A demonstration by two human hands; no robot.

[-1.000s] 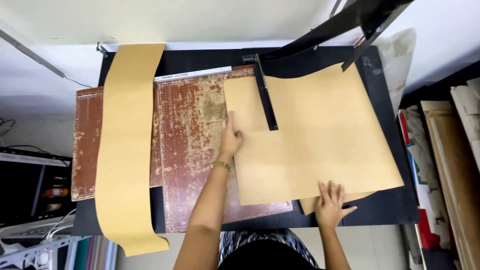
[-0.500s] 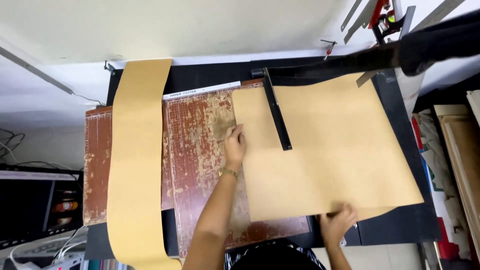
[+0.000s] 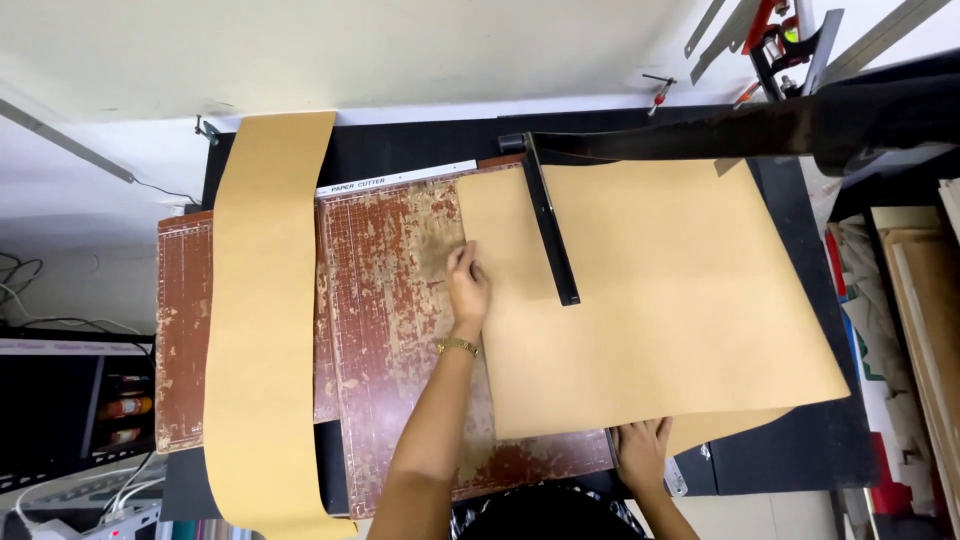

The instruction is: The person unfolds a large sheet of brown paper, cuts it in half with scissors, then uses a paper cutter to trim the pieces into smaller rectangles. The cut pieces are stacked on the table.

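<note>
A large tan paper sheet (image 3: pixel 670 300) lies across a worn red-brown paper cutter board (image 3: pixel 400 330). My left hand (image 3: pixel 467 285) presses flat on the sheet's left edge, a gold bracelet on its wrist. My right hand (image 3: pixel 642 455) holds the sheet's near edge at the board's front, fingers spread on the paper. A black clamp bar (image 3: pixel 550 225) lies over the sheet, and the cutter's long black blade arm (image 3: pixel 760 125) stands raised above the far edge.
A long tan paper strip (image 3: pixel 265 320) drapes over the board's left part and hangs off the front. The black table (image 3: pixel 790 460) carries everything. Stacked boards (image 3: pixel 925 300) stand at right, tools (image 3: pixel 770 35) hang at the back right, cables (image 3: pixel 60 500) lie lower left.
The tan sheet now lies flatter and squarer on the board. My right hand moved to its near edge; my left hand stayed on the left edge. The view tilted and the blade arm sits higher.
</note>
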